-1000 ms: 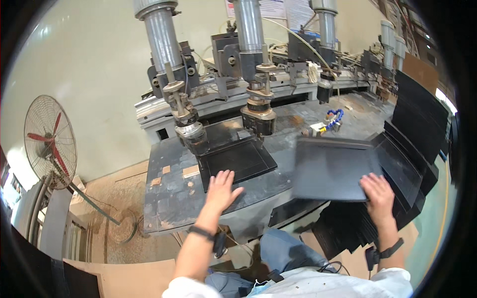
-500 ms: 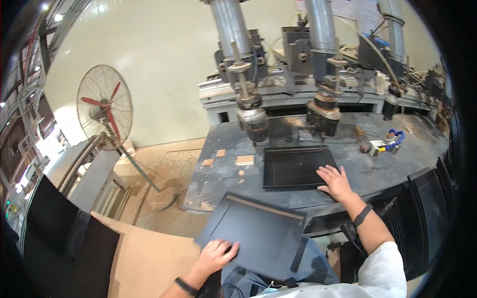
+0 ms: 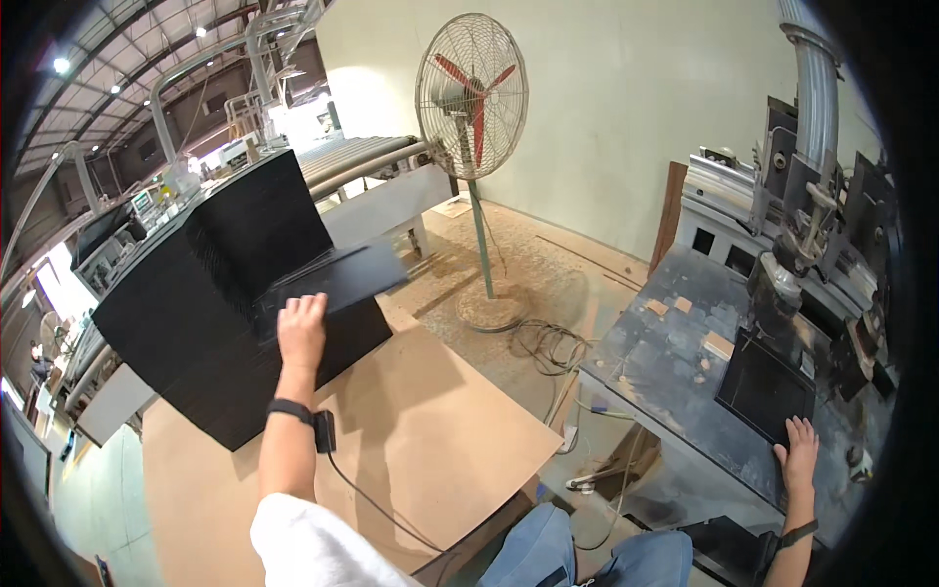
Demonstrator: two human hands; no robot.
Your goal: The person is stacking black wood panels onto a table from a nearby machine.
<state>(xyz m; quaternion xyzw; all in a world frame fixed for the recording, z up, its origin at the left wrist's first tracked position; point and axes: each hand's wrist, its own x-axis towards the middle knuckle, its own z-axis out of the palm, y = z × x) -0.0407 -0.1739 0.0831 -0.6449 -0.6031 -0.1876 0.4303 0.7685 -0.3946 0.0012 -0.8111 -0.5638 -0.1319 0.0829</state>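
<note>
My left hand [image 3: 301,333] grips the near edge of a flat black panel [image 3: 350,278], its fingers closed on it. That panel is tilted and slightly blurred, in front of a tall stack of black panels [image 3: 156,328] at the left. I cannot tell whether it touches the stack. On the machine table [image 3: 650,367] at the right lies another black panel [image 3: 763,383] with a raised border. My right hand [image 3: 799,452] rests at its near right corner, fingers stretched out over the edge.
The stack stands on a tan board [image 3: 440,416] in front of me. A caged fan with red blades [image 3: 477,93] stands beyond, with coiled cables [image 3: 548,347] by its base. Machine heads [image 3: 782,274] overhang the right table, where small wooden scraps [image 3: 718,345] lie.
The view has swung left. My left hand has carried its panel from over my lap to the stack at the left. My right hand remains at the panel on the machine table.
</note>
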